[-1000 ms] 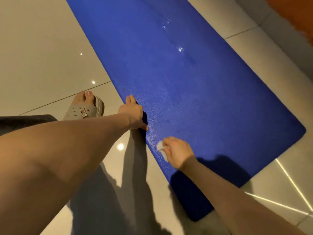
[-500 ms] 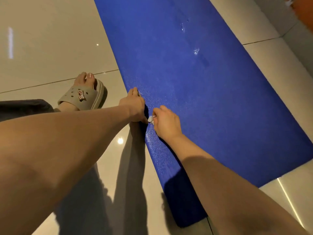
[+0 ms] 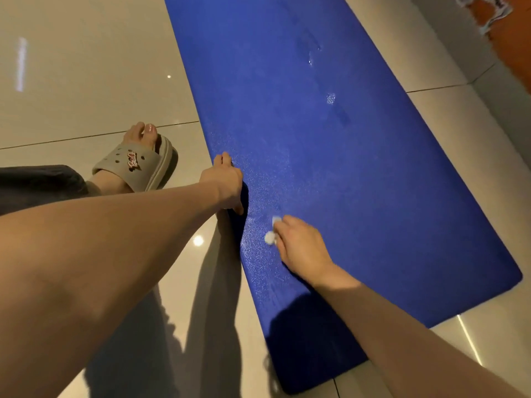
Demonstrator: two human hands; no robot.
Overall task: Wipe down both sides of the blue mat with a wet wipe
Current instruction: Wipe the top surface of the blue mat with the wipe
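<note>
The blue mat [image 3: 359, 168] lies flat on the tiled floor, running from the near right up to the top of the view. My left hand [image 3: 225, 183] rests on the mat's left edge with straight fingers pressing it down. Just right of it, my right hand [image 3: 301, 248] holds a small white wet wipe [image 3: 271, 232] bunched in its curled fingers against the mat surface. Only bits of the wipe show past the fingers. Damp, shiny patches glisten on the mat around both hands and farther up.
Glossy beige floor tiles [image 3: 86, 81] surround the mat. My foot in a grey slipper [image 3: 138, 165] stands just left of the mat beside my left hand. An orange and grey wall base [image 3: 511, 38] runs along the top right.
My right hand with the wipe slid up to my left hand, then back down and to the right along the mat's edge. My left hand stayed on the edge.
</note>
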